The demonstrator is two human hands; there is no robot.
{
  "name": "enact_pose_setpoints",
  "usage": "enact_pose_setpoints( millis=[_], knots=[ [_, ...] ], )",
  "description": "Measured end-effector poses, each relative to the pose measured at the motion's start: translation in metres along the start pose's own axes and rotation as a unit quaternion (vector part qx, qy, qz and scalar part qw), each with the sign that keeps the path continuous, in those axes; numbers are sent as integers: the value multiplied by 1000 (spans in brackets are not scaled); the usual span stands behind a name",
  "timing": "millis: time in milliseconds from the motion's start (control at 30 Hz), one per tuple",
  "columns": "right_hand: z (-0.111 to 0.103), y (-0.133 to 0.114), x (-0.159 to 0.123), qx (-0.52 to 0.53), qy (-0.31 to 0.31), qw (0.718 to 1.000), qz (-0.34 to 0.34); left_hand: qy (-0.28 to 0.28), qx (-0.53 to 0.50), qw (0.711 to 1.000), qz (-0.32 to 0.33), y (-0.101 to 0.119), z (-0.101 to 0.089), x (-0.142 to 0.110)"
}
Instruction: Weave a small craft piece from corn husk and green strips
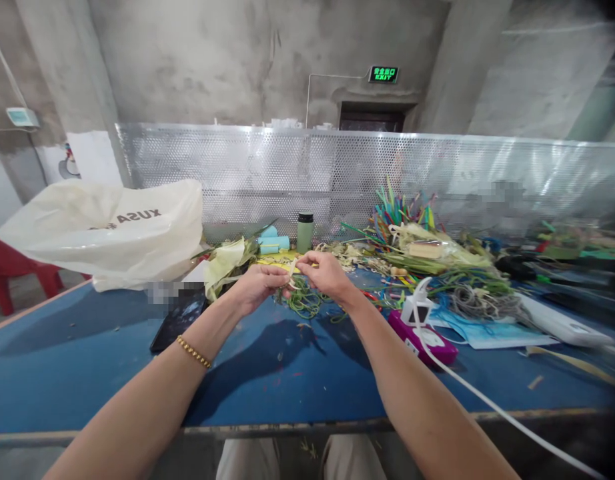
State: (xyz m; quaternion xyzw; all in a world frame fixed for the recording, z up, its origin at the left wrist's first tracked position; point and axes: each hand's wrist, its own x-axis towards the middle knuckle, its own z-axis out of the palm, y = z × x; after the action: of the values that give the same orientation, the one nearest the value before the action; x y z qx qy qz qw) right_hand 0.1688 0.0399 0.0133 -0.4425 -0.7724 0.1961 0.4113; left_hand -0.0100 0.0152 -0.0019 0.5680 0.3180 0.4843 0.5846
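Observation:
Above the middle of the blue table, both hands meet at a pale, straw-coloured strip (pixel 292 268). My left hand (pixel 261 285) pinches its lower part, fingers closed. On the upper right side, my right hand (pixel 326 272) grips the strip between thumb and fingertips. The strip looks thin and twisted; much of it is hidden by the fingers. Just beneath the hands lies a tangle of green strands (pixel 307 300). A dried yellowish leaf (pixel 227 263) rests left of my left hand.
A white plastic bag (pixel 102 230) and a dark tablet (pixel 179 320) are at the left. Behind the hands stand a green bottle (pixel 305 233) and blue rolls (pixel 274 244). Rightward are heaped plant strands (pixel 422 257), a purple power strip (pixel 421 340) with a white cable, and a blue mask (pixel 492 331).

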Motion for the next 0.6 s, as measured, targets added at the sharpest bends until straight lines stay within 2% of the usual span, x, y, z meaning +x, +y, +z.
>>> enact_pose_setpoints(
  millis=[33,100,167,233,367,467,600],
  knots=[
    [1,-3,-2,84,-62,994,4,2,-4,1000,2,0,1,0],
    [2,-6,-6,209,-179,961,11,-2,-9,1000,9,1,2,-1],
    [5,-6,-8,254,-222,941,10,-11,-6,1000,16,1,2,0],
    [10,-4,-7,238,-201,950,11,-13,-2,1000,20,1,1,0],
    [14,5,1,133,-128,983,-19,9,-5,1000,19,-3,-2,4],
    [8,11,6,56,-59,995,-61,24,-10,1000,10,-4,-3,5],
    [-7,15,9,32,-1,998,-54,51,5,998,-26,-4,-7,5]
  ],
)
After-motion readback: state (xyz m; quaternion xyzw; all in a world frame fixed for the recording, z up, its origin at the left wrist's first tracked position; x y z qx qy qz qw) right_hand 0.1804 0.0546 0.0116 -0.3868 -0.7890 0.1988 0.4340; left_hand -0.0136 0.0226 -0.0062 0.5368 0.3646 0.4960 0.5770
